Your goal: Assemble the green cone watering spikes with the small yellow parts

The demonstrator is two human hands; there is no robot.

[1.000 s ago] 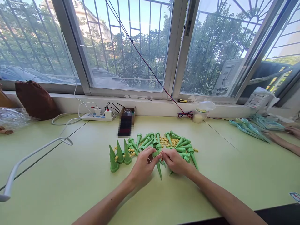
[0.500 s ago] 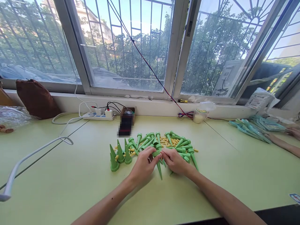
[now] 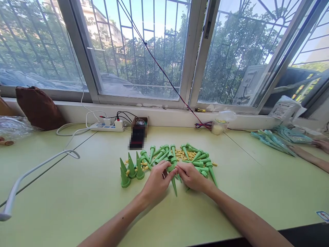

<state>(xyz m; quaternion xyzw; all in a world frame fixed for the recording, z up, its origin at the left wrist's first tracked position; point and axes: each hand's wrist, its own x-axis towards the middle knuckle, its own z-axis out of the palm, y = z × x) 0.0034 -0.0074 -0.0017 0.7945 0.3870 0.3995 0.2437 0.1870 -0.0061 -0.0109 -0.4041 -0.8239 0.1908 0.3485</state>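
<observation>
Left hand (image 3: pixel 157 181) pinches a green plastic spike (image 3: pixel 174 188), tip down — right hand (image 3: pixel 191 176) beside it, grip pressed together, contents unclear.

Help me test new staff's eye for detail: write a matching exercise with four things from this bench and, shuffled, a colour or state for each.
Things:
1. cone in the left hand
2. cones standing left of that hand
3. small loose pegs
4. power strip

Colour or state:
A. white
B. tips up
C. tip down
D. yellow

Pairs: 1-C, 2-B, 3-D, 4-A
</observation>
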